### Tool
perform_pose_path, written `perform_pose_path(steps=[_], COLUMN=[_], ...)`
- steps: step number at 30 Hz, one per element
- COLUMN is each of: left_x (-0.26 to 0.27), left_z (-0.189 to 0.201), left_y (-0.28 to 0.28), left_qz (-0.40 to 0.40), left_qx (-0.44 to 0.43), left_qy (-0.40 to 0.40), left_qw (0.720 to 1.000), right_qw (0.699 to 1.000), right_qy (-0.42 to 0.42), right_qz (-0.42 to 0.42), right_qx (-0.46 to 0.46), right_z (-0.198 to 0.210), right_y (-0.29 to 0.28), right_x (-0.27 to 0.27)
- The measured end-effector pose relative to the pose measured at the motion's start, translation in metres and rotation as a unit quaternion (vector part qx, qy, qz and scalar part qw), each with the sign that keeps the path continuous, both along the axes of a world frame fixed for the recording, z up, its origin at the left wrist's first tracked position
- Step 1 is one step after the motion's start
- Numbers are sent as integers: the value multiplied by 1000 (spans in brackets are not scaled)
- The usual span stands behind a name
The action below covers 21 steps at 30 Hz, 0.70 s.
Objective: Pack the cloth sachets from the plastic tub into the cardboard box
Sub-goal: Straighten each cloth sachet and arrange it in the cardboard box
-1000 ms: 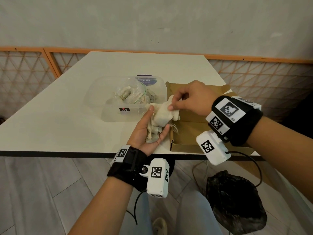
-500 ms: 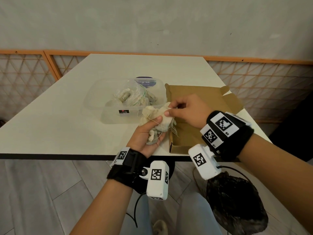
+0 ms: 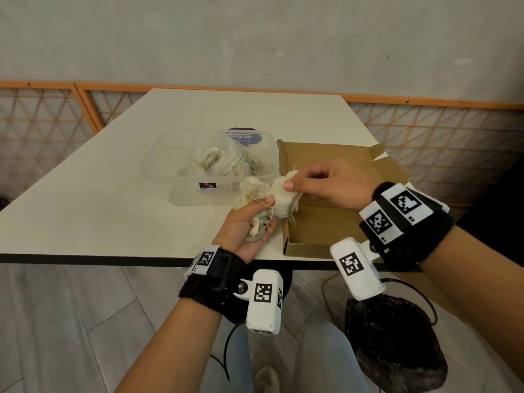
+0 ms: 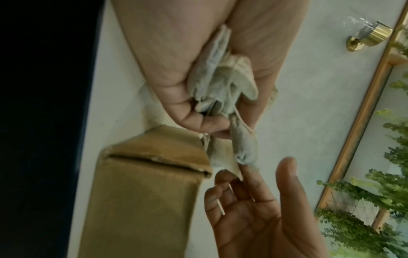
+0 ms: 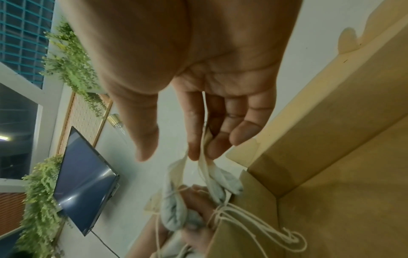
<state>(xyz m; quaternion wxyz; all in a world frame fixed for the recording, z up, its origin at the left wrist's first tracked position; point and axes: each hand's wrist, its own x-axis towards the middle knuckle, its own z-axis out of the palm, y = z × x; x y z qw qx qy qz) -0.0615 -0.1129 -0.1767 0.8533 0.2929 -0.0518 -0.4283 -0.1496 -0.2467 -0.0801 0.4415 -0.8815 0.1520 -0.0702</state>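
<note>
My left hand (image 3: pixel 249 222) grips a bunch of cream cloth sachets (image 3: pixel 255 194) with loose drawstrings, palm up, at the near left corner of the open cardboard box (image 3: pixel 326 222). My right hand (image 3: pixel 317 182) pinches the top edge of one sachet (image 3: pixel 282 191) of that bunch, just above the box's left wall. In the left wrist view the bunch (image 4: pixel 218 83) is clamped between thumb and fingers. In the right wrist view two fingers (image 5: pixel 194 139) pinch the sachet's cloth (image 5: pixel 220 178). The clear plastic tub (image 3: pixel 209 165) holds a clear bag with more sachets.
The white table (image 3: pixel 99 194) carries the tub at centre and the box at the right, near the front edge. A black bag (image 3: pixel 397 347) lies on the floor under the right arm. An orange lattice rail (image 3: pixel 42 114) runs behind the table.
My right hand dipped toward the left hand and has come back up a little, pinching one sachet throughout. The left hand closed tighter round the bunch.
</note>
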Motion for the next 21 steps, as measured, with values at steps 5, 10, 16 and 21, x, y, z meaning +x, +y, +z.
perform_pose_path(steps=[5,10,16,21], left_x=[-2,2,0,3], left_z=[5,4,4,2], left_y=[-1,-1,-1,2], left_qz=[2,12,-8,-41], left_qx=[0,-18,-22,-37], left_qy=[2,39,43,40], left_qw=[1000,999,999,998], right_qw=[999,998,991,993], right_qy=[13,1,-18,1], right_qz=[-23,-2,81,65], right_qx=[-45,-61,109,94], right_z=[0,9,12,1], right_y=[-2,-1,6,2], right_x=[8,4,9,24])
